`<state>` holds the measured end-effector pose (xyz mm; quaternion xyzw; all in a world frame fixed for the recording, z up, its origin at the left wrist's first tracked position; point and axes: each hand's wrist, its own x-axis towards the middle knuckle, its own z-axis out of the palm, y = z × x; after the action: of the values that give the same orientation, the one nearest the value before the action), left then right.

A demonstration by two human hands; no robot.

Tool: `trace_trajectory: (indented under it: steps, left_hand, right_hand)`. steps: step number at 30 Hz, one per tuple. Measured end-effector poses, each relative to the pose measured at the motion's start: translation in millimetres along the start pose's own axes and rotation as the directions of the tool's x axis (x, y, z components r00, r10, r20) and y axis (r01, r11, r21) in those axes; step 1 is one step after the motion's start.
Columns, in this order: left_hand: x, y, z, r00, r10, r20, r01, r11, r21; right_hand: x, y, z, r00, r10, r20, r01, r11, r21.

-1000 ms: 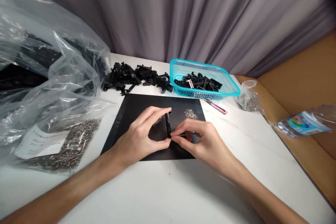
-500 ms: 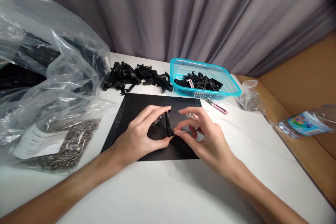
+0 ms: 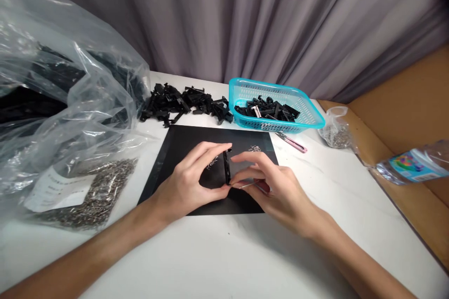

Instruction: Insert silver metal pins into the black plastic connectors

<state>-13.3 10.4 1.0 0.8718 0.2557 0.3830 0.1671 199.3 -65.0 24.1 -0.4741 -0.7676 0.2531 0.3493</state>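
Observation:
My left hand (image 3: 191,175) holds a narrow black plastic part (image 3: 227,167) on end, thumb at its lower end and fingers at the upper. Close on the right, my right hand (image 3: 271,184) is closed around a thin metal tool (image 3: 245,185), whose exact kind I cannot make out. Its tip meets the part's lower end by my left thumb. Beneath both hands lies a black mat (image 3: 217,205). One small heap of metal pieces (image 3: 212,163) shows behind the part, and another heap (image 3: 255,148) lies beyond my right fingers.
Loose black parts (image 3: 182,103) are piled behind the mat. A blue basket (image 3: 277,127) holds more, with a pink-handled cutter (image 3: 293,143) in front. Bags of metal pieces lie left (image 3: 101,196) and right (image 3: 338,133). A plastic bottle (image 3: 414,163) lies by cardboard at right.
My right fingers have shifted in against the black part, and the thin metal tool now shows more plainly at its lower end. My left hand keeps its hold. The view has moved slightly.

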Motion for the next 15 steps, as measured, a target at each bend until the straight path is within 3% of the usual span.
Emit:
trace_trajectory:
  steps: [7, 11, 15]
  left_hand:
    - [-0.7, -0.1, 0.9, 0.999, 0.029, 0.026, -0.030, 1.000, 0.007]
    - [-0.9, -0.4, 1.9, 0.998, 0.059, 0.035, -0.059, 0.998, 0.012]
    - [-1.3, -0.8, 2.5, 0.997, 0.064, 0.033, -0.065, 0.998, 0.027]
  right_hand:
    - [1.4, 1.2, -2.6, 0.995, -0.027, 0.096, 0.033, 0.997, -0.063]
    - [5.1, -1.6, -1.4, 0.997, 0.055, 0.056, -0.051, 0.996, -0.069]
    - [8.6, -3.0, -2.0, 0.982, 0.185, 0.050, -0.187, 0.981, 0.055]
